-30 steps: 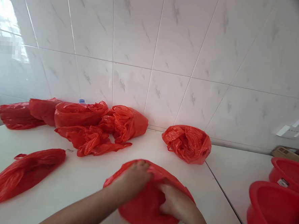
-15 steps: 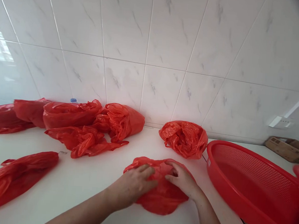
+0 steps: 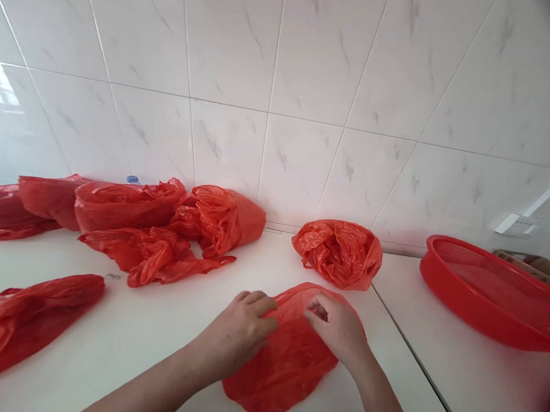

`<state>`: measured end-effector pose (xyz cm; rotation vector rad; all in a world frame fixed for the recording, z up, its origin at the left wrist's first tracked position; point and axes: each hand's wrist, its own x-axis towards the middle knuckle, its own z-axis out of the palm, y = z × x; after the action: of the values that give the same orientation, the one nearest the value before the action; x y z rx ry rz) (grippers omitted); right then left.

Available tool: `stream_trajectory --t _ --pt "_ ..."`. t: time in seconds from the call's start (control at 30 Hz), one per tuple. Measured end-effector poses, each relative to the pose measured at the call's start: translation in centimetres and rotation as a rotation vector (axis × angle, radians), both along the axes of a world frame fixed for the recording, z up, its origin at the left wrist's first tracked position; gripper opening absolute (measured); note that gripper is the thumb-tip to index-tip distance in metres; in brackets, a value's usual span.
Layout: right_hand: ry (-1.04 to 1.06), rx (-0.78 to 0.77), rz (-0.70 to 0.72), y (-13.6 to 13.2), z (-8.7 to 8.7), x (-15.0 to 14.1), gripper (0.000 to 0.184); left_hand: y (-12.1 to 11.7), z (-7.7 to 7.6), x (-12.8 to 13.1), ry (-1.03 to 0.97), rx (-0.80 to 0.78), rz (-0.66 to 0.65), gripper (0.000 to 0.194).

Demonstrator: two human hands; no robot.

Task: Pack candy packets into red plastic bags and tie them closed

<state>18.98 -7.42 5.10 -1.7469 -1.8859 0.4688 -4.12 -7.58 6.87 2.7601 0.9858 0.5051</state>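
Observation:
A thin red plastic bag (image 3: 289, 356) lies spread on the white table in front of me, its near end rounded. My left hand (image 3: 244, 328) is closed at the bag's left edge, fingers curled over the film. On the bag's upper right part, my right hand (image 3: 337, 328) is closed too, thumb and forefinger pinched at the film. The fingertips partly hide what they grip. Just behind, a bundled red plastic bag (image 3: 340, 253) rests near the wall.
Several crumpled red bags (image 3: 126, 206) line the wall at left. Another long red bag (image 3: 39, 322) lies at front left. A red plastic basket (image 3: 477, 318) is at right, before a cardboard box (image 3: 541, 267). A blue bottle cap (image 3: 132, 179) shows behind the bags.
The bag under my hands is spread wider toward me. My right fingers have drawn into a pinch. The red basket has moved away to the back right.

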Motion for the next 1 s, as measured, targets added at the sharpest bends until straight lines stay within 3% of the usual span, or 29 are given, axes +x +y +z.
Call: stream_trajectory --t 0.07,0.1,0.23,0.37,0.53,0.67,0.8,0.9,1.0 --pt "-0.05 0.003 0.04 -0.5 0.4 -0.7 0.015 0.5 -0.9 -0.6 -0.045 0.048 0.152 0.026" --pt "-0.069 -0.016 0.07 -0.7 0.3 -0.9 0.026 0.8 -1.5 -1.0 -0.089 0.01 0.23 0.028" --pt "-0.179 -0.247 0.117 -0.7 -1.0 -0.8 0.073 2.2 -4.2 -2.6 -0.346 -0.387 0.451 0.031" --pt "-0.185 -0.253 0.135 -0.7 -2.1 -0.1 0.077 2.7 -5.7 -2.8 -0.466 -0.451 0.548 0.038" --pt "-0.106 -0.047 0.187 -0.8 -1.5 -0.6 0.064 2.2 -5.9 -1.8 -0.59 -0.447 0.553 0.037" --pt "-0.095 0.204 0.026 -0.3 -0.4 -1.5 0.047 2.3 -6.5 -1.9 -0.724 -0.54 0.562 0.037" --pt "-0.048 0.393 -0.119 -1.0 0.7 -1.2 0.029 3.3 -7.2 -2.6 -0.748 -0.559 0.46 0.038" --pt "-0.029 0.452 -0.254 -3.6 1.0 1.0 0.025 3.8 -7.4 -2.9 -0.774 -0.567 0.373 0.035" --pt "-0.188 0.5 -0.499 -7.6 0.4 5.8 0.027 4.0 -7.5 -3.0 -0.756 -0.573 0.322 0.034"
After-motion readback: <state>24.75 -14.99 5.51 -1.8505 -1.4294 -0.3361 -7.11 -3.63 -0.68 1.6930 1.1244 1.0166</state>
